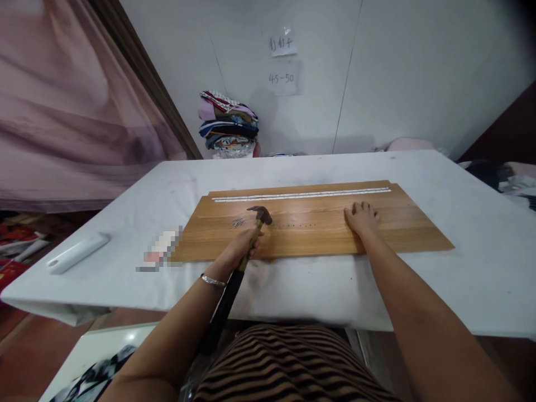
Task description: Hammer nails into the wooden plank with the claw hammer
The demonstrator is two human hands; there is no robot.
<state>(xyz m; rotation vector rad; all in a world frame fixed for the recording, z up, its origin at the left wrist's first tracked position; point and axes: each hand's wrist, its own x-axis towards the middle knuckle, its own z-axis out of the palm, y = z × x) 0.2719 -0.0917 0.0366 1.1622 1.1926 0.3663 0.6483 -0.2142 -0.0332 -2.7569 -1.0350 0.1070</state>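
My left hand (243, 245) is wrapped round the neck of a claw hammer (226, 298), close below its metal head. The hammer's dark grip slants back toward my lap. A brown wooden board (410, 226) lies flat under both hands. My right hand (362, 219) rests on the board's right half, fingers apart and slightly bent. A small pile of nails (238, 223) lies left of the hammer head. Right of the head runs a row of small dark points (299, 225), too small to tell whether they are nails or holes. Two white marked strips (301, 195) run along the far side.
The board lies on a white-covered table (318, 285). Toward the left are a white rounded object (79, 253) and a blurred-out patch (161, 250). Folded clothes (229, 123) are stacked beyond the table, by a wall with paper notes (285, 77). A pink curtain (75, 100) hangs left.
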